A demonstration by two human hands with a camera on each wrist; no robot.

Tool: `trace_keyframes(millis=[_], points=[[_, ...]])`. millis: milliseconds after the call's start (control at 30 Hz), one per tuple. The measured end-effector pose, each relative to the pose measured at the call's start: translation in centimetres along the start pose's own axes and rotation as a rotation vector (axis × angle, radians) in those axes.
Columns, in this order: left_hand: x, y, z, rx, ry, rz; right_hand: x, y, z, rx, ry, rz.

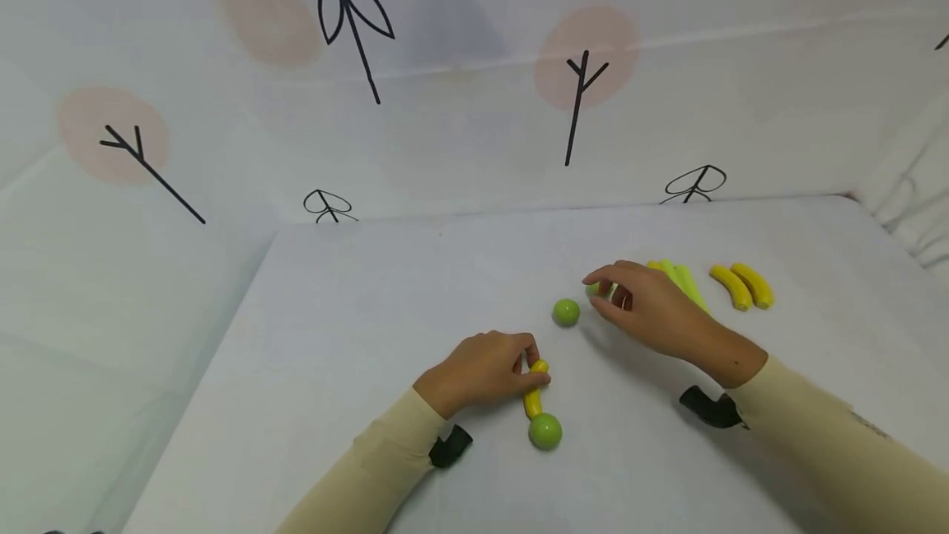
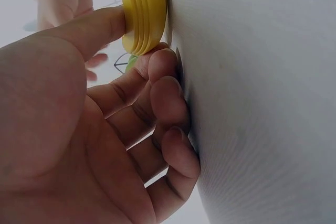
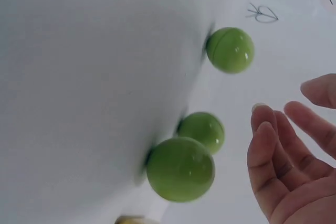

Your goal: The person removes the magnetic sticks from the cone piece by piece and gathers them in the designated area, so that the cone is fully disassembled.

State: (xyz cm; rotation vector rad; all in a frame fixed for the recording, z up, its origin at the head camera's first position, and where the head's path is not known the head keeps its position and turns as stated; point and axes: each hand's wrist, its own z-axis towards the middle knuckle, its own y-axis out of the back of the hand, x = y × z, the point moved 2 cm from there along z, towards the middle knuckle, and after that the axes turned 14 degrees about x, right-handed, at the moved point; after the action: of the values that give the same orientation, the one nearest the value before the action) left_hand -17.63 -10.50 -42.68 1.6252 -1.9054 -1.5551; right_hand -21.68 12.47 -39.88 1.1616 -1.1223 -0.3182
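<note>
My left hand (image 1: 482, 371) pinches a small toy banana (image 1: 532, 404) between thumb and fingers, low over the white table. The same banana (image 2: 143, 11) shows ridged sides at the top of the left wrist view. Just below its lower end in the head view sits a green ball (image 1: 545, 431). Farther back lies a second green ball (image 1: 567, 312). A third ball (image 1: 596, 290) is partly hidden by my right hand (image 1: 652, 307), which hovers with bent, parted fingers. In the right wrist view that hand (image 3: 294, 171) holds nothing, apart from the green balls (image 3: 181, 169).
Behind the right hand lie several pale yellow-green sticks (image 1: 688, 283), partly covered, with a bit of yellow (image 1: 654, 264) beside them. Two more toy bananas (image 1: 753, 285) rest at the right. A white cloth with line drawings (image 1: 460, 138) rises behind the table.
</note>
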Motion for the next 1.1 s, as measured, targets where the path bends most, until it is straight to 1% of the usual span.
trace_keyframes(millis=[67, 133, 233, 333, 500, 567, 633, 767, 867, 967, 1033, 1100], points=[[0.0, 0.0, 0.0, -0.002, 0.001, 0.001, 0.0, 0.0, -0.6, -0.027, 0.012, 0.0], [0.0, 0.0, 0.0, -0.003, 0.003, -0.001, 0.1, -0.2, -1.1, -0.036, 0.018, 0.006], [0.1, -0.2, 0.1, -0.006, 0.006, -0.001, 0.5, -1.1, -1.7, -0.018, 0.029, 0.029], [0.1, -0.3, 0.1, -0.012, 0.007, 0.004, 1.0, -2.3, -2.0, 0.042, 0.049, 0.052], [0.0, -0.1, 0.0, -0.026, 0.015, 0.013, 1.6, -3.7, -2.2, 0.185, 0.1, 0.119], [0.0, -0.1, 0.0, -0.021, 0.018, 0.014, 1.7, -3.9, -2.4, 0.234, 0.118, 0.175], [-0.1, -0.1, -0.1, -0.01, 0.019, 0.009, 1.6, -4.1, -2.6, 0.29, 0.133, 0.256], [-0.3, 0.0, -0.4, 0.035, 0.025, -0.022, 1.4, -4.4, -2.7, 0.395, 0.148, 0.388], [-0.5, 0.2, -0.7, 0.083, 0.031, -0.054, 1.3, -4.5, -2.6, 0.438, 0.144, 0.422], [-0.8, 0.1, -0.8, 0.123, 0.028, -0.091, 1.2, -4.7, -2.5, 0.46, 0.12, 0.448], [-1.0, 0.0, -0.8, 0.134, 0.014, -0.116, 1.2, -4.8, -2.5, 0.471, 0.105, 0.466], [-1.1, 0.0, -0.8, 0.129, 0.001, -0.134, 1.1, -4.8, -2.5, 0.468, 0.11, 0.469]])
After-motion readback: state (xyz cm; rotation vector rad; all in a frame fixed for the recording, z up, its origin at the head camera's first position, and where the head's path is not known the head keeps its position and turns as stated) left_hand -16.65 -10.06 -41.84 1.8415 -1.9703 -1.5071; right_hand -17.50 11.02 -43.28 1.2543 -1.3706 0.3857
